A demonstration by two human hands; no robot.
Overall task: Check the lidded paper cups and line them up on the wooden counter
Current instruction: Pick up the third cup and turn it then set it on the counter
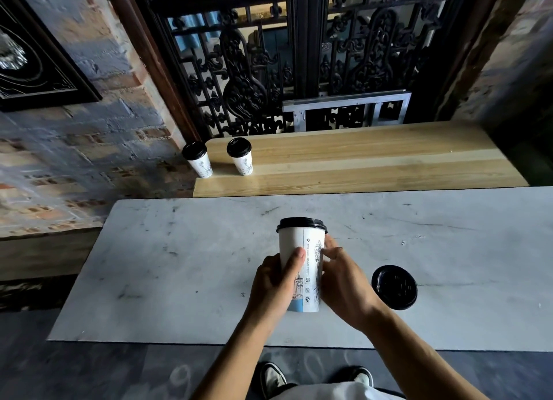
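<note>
At the upper left of the frame, two lidded paper cups stand upright on the far-left end of the wooden counter (pixel 374 160) — the left cup (pixel 199 160) at the very corner by the brick wall (pixel 74 148), the second cup (pixel 241 157) just beside it, apart from it. Below, in the centre of the frame, the left hand (pixel 273 283) wraps the side of a white cup (pixel 300 265) with a black lid, thumb pressed across its printed face. The right hand (pixel 344 283) closes on the same cup from the other side, fingers curled round its far wall — the cup upright, above the white marble table (pixel 179 265). To the right of the hands, a fourth black-lidded cup (pixel 394 287) stands on the marble, seen from above.
</note>
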